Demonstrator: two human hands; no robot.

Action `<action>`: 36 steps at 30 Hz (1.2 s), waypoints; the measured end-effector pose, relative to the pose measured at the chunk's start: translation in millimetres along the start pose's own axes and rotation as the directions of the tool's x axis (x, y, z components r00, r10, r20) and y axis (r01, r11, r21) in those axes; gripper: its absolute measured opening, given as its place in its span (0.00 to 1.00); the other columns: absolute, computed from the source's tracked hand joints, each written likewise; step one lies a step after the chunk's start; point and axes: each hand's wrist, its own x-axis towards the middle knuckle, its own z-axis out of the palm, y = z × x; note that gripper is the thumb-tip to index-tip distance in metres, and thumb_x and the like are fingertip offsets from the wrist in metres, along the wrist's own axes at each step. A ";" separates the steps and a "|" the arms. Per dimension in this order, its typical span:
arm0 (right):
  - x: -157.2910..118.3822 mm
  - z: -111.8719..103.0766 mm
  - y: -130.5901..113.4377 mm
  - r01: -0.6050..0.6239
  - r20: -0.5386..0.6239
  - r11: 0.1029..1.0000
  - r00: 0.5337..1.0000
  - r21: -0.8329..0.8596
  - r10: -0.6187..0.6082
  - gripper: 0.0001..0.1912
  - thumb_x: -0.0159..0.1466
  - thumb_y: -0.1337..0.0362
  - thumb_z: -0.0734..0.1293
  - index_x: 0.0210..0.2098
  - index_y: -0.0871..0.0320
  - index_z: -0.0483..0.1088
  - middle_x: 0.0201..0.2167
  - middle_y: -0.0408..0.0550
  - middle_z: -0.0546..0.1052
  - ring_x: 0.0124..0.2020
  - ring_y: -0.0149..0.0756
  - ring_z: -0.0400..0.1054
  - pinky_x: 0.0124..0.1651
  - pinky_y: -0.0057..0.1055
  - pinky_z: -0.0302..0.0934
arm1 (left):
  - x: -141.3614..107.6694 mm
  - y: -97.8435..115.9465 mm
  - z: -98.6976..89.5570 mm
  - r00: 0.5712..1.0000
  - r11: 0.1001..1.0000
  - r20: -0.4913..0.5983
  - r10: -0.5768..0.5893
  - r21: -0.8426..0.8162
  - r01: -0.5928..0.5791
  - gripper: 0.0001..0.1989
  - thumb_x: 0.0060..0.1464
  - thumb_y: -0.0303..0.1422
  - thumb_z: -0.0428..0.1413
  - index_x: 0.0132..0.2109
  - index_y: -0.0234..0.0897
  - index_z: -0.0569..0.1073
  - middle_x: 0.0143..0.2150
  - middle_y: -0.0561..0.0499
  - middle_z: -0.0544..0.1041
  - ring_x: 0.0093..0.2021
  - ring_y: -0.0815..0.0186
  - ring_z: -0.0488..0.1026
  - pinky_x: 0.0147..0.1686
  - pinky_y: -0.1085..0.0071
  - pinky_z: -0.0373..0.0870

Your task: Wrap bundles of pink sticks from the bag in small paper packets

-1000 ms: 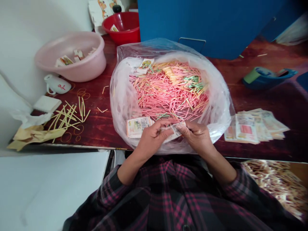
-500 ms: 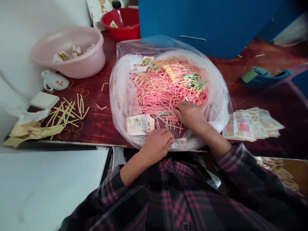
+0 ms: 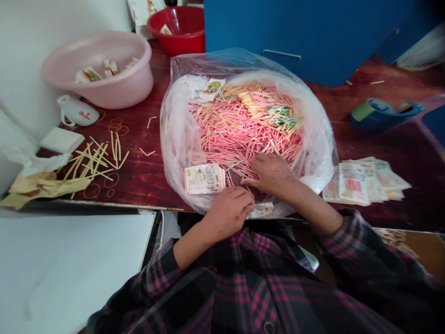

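Note:
A clear plastic bag [image 3: 177, 139] lines a round container and holds a heap of thin pink, yellow and green sticks [image 3: 243, 125]. My right hand [image 3: 273, 175] lies palm down on the near edge of the heap, holding nothing. My left hand [image 3: 227, 212] is curled at the bag's near rim, with a printed paper strip [image 3: 260, 210] sticking out from under its fingers. A printed paper packet [image 3: 204, 178] lies on the sticks just beyond my left hand. Another small packet [image 3: 211, 89] sits at the far edge of the heap.
The dark red wooden table [image 3: 139, 181] holds a pink basin [image 3: 97, 81] of paper packets, a white mug [image 3: 76, 111], loose yellow sticks [image 3: 93, 162], a stack of printed papers [image 3: 361, 185], a blue tape dispenser [image 3: 382, 113] and a red bowl [image 3: 175, 30]. A blue panel [image 3: 295, 37] stands behind.
Both hands held the paper strip together one second ago. My right hand then moved away onto the sticks and now slides slightly nearer. The paper strip stays low by my left hand.

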 end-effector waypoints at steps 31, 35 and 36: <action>-2.1 13.7 32.7 0.133 -0.121 0.508 0.991 0.851 -0.057 0.19 0.74 0.45 0.63 0.36 0.52 0.68 0.31 0.42 0.72 0.33 0.37 0.64 0.38 0.35 0.59 | 33.6 -14.1 -38.7 0.970 0.984 -0.233 0.070 -0.143 -0.105 0.08 0.68 0.32 0.56 0.38 0.40 0.77 0.80 0.44 0.60 0.80 0.49 0.55 0.74 0.44 0.62; -1.7 17.9 34.0 0.137 -0.107 0.402 0.989 0.905 -0.097 0.21 0.73 0.41 0.63 0.38 0.52 0.69 0.31 0.42 0.72 0.34 0.36 0.65 0.37 0.34 0.60 | 42.0 -19.7 -36.5 0.988 0.968 -0.146 0.047 -0.237 -0.082 0.08 0.69 0.33 0.57 0.38 0.40 0.76 0.79 0.43 0.63 0.79 0.51 0.60 0.72 0.47 0.65; -0.6 19.1 34.3 0.153 -0.117 0.397 0.987 0.905 -0.112 0.21 0.74 0.42 0.63 0.38 0.52 0.69 0.31 0.41 0.72 0.34 0.36 0.65 0.38 0.33 0.60 | 41.9 -20.6 -34.8 0.990 0.968 -0.137 0.041 -0.241 -0.074 0.08 0.69 0.32 0.57 0.38 0.39 0.75 0.79 0.42 0.62 0.79 0.50 0.59 0.72 0.46 0.64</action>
